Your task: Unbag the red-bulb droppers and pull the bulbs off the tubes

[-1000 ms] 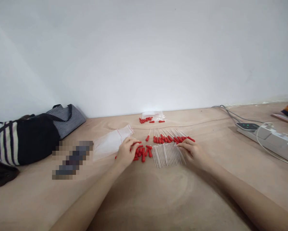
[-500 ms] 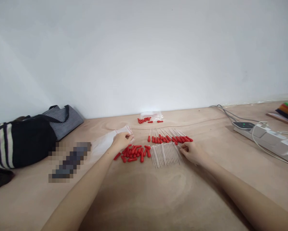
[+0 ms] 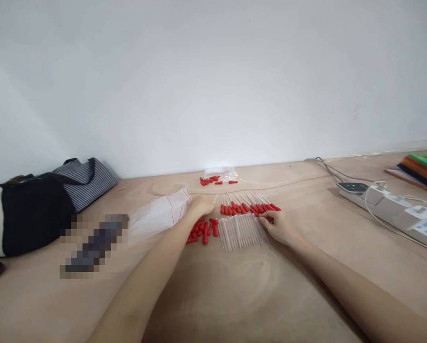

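Note:
My left hand [image 3: 201, 206] reaches to the left end of a row of droppers with red rubber bulbs [image 3: 238, 208]. Its fingers are closed on the leftmost dropper [image 3: 215, 197], whose thin clear tube shows beyond them while its bulb is hidden. Under my left wrist lies a pile of loose red bulbs [image 3: 205, 233], partly covered. My right hand [image 3: 275, 225] rests with thumb and fingers pinched at the upper right corner of a batch of bare clear tubes [image 3: 242, 233]. Whatever lies between those fingertips is too small to make out.
A clear bag [image 3: 218, 172] with more red bulbs stands by the wall. White zip bags [image 3: 159, 212] lie left, beside a blurred dark object [image 3: 95, 245] and a black bag [image 3: 31, 214]. At right are a power strip [image 3: 392, 209] with cables and coloured sheets [image 3: 422, 169].
My left hand has moved right, from above the zip bags to the leftmost dropper. My right hand stays by the tubes' upper right corner. The view has shifted slightly.

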Demonstrator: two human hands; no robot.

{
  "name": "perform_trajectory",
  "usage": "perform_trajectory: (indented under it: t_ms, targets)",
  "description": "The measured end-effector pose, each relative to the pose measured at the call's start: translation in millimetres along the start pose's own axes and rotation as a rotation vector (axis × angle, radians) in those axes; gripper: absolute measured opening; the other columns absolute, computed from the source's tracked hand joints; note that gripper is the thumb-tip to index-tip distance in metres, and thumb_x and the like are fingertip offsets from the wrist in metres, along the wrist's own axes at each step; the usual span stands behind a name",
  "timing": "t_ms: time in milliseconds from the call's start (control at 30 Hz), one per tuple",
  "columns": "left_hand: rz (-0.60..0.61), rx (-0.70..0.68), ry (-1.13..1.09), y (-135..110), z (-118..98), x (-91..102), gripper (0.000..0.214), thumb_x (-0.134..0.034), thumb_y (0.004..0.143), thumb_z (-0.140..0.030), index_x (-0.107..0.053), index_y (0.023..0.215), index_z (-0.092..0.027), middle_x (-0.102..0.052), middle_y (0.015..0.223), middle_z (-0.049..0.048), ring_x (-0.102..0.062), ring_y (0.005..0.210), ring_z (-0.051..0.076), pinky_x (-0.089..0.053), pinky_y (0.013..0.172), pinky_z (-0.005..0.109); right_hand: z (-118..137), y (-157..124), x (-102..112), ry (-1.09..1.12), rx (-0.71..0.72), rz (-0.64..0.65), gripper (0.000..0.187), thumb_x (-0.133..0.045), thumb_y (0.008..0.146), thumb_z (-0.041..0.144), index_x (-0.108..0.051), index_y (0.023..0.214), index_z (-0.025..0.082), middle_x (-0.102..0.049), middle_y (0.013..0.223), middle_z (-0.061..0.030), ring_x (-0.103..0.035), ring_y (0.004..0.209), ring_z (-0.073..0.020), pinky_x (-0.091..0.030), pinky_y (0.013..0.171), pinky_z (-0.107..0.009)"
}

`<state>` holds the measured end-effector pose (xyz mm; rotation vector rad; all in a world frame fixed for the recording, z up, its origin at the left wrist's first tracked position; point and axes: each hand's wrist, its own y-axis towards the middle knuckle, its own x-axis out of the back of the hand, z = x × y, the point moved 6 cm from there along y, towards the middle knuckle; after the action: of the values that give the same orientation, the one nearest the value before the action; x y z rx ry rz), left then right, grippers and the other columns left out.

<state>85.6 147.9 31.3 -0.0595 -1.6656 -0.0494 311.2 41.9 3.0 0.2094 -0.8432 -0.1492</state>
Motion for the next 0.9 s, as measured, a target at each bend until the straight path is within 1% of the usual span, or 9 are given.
perform_trajectory:
  t_ms: [100,200,267,333,433,533,667,733,900]
  targets:
    - [-0.083,-0.048,0.035,-16,5,13.3,0.026,-0.044,0.077,-0.031,-0.063,0.068,-0.016,-0.066,0.076,0.0115,-0.059,0.084,0.029,-0.036,0.075,0.04,1,0,5,0.023,0.034,-0.096,0.022,-0.044,0.075,0.027,-0.064,0.074,0.018,-0.064,0.065,-0.0017,-0.054,0.054,-0.0138,-0.038,0.052,-0.025]
    - [-0.173,-0.137,0.057,-45,6,25.4,0.025,-0.038,0.083,-0.028,-0.06,0.08,-0.016,-0.065,0.084,0.0105,-0.055,0.089,0.027,-0.031,0.08,0.041,13,-5,13,0.0,0.194,-0.253,0.022,-0.044,0.078,0.027,-0.064,0.081,0.019,-0.065,0.073,-0.0033,-0.056,0.064,-0.015,-0.04,0.06,-0.026]
    - [-0.231,-0.243,0.06,-69,2,27.0,0.023,-0.036,0.085,-0.027,-0.057,0.085,-0.016,-0.063,0.089,0.0086,-0.054,0.09,0.024,-0.03,0.081,0.038,30,-15,18,-0.088,0.341,-0.393,0.021,-0.046,0.079,0.027,-0.063,0.089,0.02,-0.065,0.082,-0.005,-0.056,0.075,-0.0165,-0.039,0.069,-0.029]
    - [-0.321,-0.443,0.061,-95,-7,23.2,0.021,-0.037,0.086,-0.025,-0.055,0.082,-0.016,-0.062,0.086,0.0074,-0.053,0.086,0.022,-0.03,0.077,0.036,52,-28,18,-0.22,0.496,-0.485,0.022,-0.05,0.079,0.027,-0.061,0.098,0.023,-0.064,0.093,-0.0058,-0.055,0.085,-0.0176,-0.035,0.08,-0.034]
    - [-0.472,-0.667,0.05,-128,-17,9.9,0.021,-0.038,0.086,-0.024,-0.054,0.075,-0.016,-0.061,0.077,0.0053,-0.052,0.076,0.019,-0.029,0.072,0.033,83,-46,0,-0.386,0.719,-0.407,0.028,-0.05,0.082,0.027,-0.056,0.109,0.027,-0.061,0.105,-0.0042,-0.051,0.099,-0.0177,-0.023,0.093,-0.038]
    - [-0.586,-0.781,-0.003,-146,-20,-1.6,0.021,-0.039,0.087,-0.023,-0.053,0.073,-0.016,-0.061,0.072,0.0032,-0.051,0.072,0.016,-0.028,0.072,0.032,97,-57,-19,-0.452,0.842,-0.314,0.027,-0.045,0.085,0.021,-0.055,0.108,0.028,-0.065,0.094,-0.0007,-0.052,0.095,-0.0149,-0.013,0.098,-0.04]
    - [-0.638,-0.827,-0.106,-150,-20,-4.7,0.017,-0.041,0.087,-0.024,-0.056,0.084,-0.017,-0.062,0.077,0.0018,-0.052,0.075,0.015,-0.027,0.074,0.031,95,-62,-32,-0.471,0.894,-0.338,0.027,-0.039,0.085,0.013,-0.061,0.097,0.025,-0.061,0.061,0.0031,-0.051,0.066,-0.0102,-0.013,0.096,-0.04]
    - [-0.636,-0.837,-0.118,-149,-20,-4.1,0.015,-0.043,0.086,-0.025,-0.057,0.087,-0.019,-0.063,0.078,0.0009,-0.051,0.076,0.014,-0.027,0.074,0.031,92,-62,-35,-0.459,0.893,-0.34,0.026,-0.04,0.083,0.013,-0.061,0.093,0.024,-0.057,0.057,0.0035,-0.047,0.06,-0.0093,-0.015,0.093,-0.039]
    - [-0.645,-0.857,-0.073,-152,-19,-4.0,0.017,-0.045,0.085,-0.025,-0.057,0.073,-0.02,-0.06,0.068,-0.0006,-0.047,0.069,0.014,-0.025,0.069,0.032,90,-65,-34,-0.401,0.893,-0.321,0.025,-0.041,0.08,0.011,-0.061,0.088,0.022,-0.054,0.054,0.0034,-0.044,0.058,-0.0089,-0.018,0.086,-0.036]
